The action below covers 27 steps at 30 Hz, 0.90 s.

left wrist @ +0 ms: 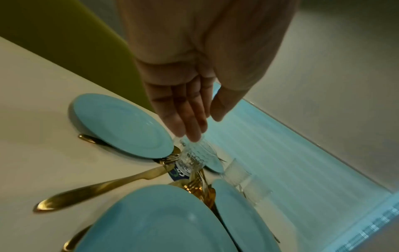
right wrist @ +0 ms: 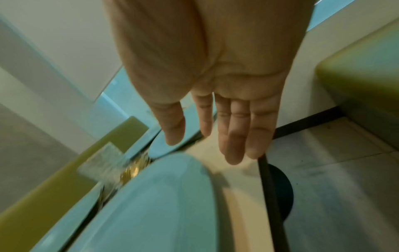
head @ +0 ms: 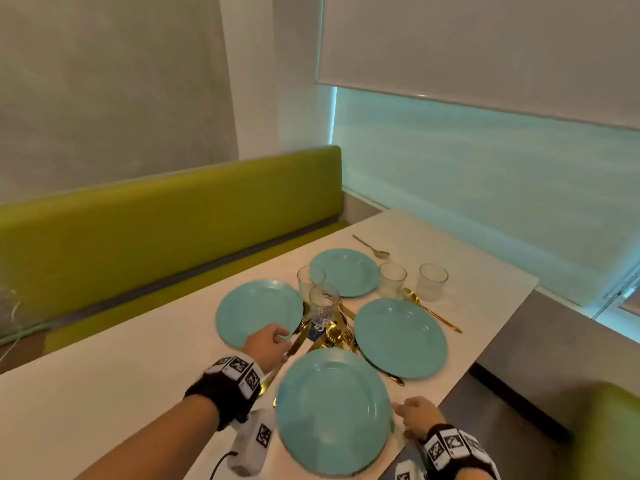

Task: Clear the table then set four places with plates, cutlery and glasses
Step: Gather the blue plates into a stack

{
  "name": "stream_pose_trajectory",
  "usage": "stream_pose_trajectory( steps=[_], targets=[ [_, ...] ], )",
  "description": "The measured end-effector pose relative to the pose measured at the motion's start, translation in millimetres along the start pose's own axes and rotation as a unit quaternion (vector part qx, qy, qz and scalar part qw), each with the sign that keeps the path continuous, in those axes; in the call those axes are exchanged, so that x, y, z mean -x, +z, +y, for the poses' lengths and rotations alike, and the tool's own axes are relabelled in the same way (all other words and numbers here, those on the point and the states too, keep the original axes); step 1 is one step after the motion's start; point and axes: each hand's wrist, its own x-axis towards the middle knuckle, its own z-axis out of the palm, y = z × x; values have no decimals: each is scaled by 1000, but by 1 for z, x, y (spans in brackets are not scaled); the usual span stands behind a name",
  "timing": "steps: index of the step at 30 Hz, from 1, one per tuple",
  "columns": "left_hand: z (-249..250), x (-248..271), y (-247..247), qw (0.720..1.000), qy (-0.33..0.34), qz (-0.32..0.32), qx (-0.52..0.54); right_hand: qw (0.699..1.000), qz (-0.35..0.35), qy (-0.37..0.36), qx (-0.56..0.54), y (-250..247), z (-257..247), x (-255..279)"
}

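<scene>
Four teal plates lie on the white table (head: 138,375): a near plate (head: 332,410), a left plate (head: 259,311), a far plate (head: 344,271) and a right plate (head: 400,337). Between them is a heap of gold cutlery (head: 334,336), and a patterned glass (head: 323,304) stands at its far side. My left hand (head: 277,336) hovers over the left plate's near rim. Its fingers (left wrist: 190,119) are straight, hold nothing and point toward the patterned glass (left wrist: 194,156). My right hand (head: 407,410) is open beside the near plate's right rim (right wrist: 155,204).
Three more glasses (head: 310,278) (head: 392,279) (head: 433,281) stand around the far plate. A gold spoon (head: 372,245) lies beyond it, and more gold cutlery (head: 429,311) lies right of the right plate. A gold knife (left wrist: 103,187) lies left of the heap. A green bench (head: 156,220) borders the table.
</scene>
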Motion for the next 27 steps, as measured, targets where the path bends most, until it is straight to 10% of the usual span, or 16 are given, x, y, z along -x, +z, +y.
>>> stream_pose_trajectory(
  steps=[13, 27],
  targets=[
    [-32, -20, -19, 989, -124, 10, 85, 996, 37, 18, 75, 28, -32, 13],
    [0, -30, 14, 971, -161, -76, 157, 974, 21, -17, -224, -32, -67, 17]
  ],
)
